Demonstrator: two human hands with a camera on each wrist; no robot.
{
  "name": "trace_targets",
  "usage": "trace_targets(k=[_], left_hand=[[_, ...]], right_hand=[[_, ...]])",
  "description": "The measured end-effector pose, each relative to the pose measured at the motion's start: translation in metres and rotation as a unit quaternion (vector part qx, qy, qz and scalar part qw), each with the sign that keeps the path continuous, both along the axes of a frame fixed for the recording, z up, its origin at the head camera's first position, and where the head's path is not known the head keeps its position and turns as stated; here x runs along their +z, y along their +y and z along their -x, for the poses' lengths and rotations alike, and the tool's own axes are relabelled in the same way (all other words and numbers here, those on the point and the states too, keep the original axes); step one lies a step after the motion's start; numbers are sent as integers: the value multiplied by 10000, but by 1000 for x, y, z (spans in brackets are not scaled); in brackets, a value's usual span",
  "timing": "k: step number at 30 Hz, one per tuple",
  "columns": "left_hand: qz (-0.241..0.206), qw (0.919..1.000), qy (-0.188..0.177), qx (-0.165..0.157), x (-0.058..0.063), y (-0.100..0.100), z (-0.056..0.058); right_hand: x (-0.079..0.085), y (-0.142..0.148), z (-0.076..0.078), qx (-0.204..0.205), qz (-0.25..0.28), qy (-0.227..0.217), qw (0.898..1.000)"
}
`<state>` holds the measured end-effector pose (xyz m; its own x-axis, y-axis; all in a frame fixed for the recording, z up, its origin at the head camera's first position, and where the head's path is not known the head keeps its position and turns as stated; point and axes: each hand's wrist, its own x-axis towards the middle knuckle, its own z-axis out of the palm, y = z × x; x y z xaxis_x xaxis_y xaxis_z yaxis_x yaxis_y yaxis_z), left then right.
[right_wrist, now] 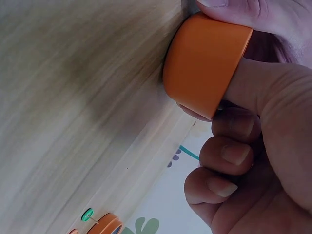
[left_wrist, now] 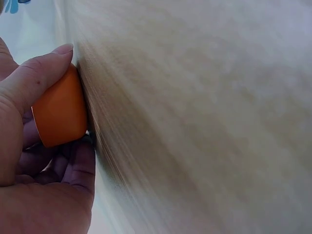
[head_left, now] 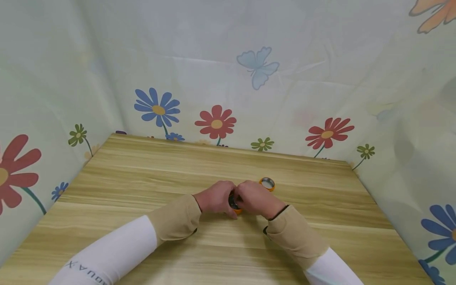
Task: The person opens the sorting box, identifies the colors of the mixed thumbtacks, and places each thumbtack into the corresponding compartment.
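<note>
A small orange round cup (head_left: 238,211) stands on the wooden table, its dark inside partly visible between the hands. My left hand (head_left: 216,196) grips it, thumb on the near side and fingers around the far side; the orange wall (left_wrist: 61,109) shows in the left wrist view. My right hand (head_left: 258,198) is over the same cup (right_wrist: 207,63), with one digit reaching past the rim into its mouth. The other fingers (right_wrist: 226,156) of that hand are curled outside the cup. Whatever the right fingertips touch inside is hidden.
An orange ring-shaped lid (head_left: 267,183) with a pale middle lies just beyond the right hand. Beside that lid, the right wrist view shows a green pushpin (right_wrist: 87,214) and part of another small orange piece (right_wrist: 73,231). Flower-printed cloth (head_left: 178,59) surrounds the wooden table (head_left: 160,166).
</note>
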<state>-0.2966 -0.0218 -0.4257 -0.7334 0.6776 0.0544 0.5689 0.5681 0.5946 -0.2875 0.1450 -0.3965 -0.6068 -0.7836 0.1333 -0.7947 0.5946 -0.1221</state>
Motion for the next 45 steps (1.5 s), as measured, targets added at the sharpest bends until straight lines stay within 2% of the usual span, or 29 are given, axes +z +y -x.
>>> trace_targets(k=[11,19,23,29,32,38,45], left_hand=[[167,9998,-129,38,8,1,-3],[62,9999,-121,-22,3,1,0],[94,9999,-32,-10,0,1,1],[141,9999,32,34,1,-1,-2],[159,9999,-20,59,2,-2,-3],[186,9998,-16,71,3,0,-3],[213,9997,65,120,1,2,-2]], right_hand=[[4,-1,-1,-318,-170,-92,9993],[2,-3,1,-310,-87,-131,9994],[1,-2,2,-295,-2,-313,9991],[8,5,4,-86,492,-841,9952],[14,11,4,-188,615,-960,9933],[19,28,7,-511,681,-749,9935],[14,48,13,-964,227,-371,9944]])
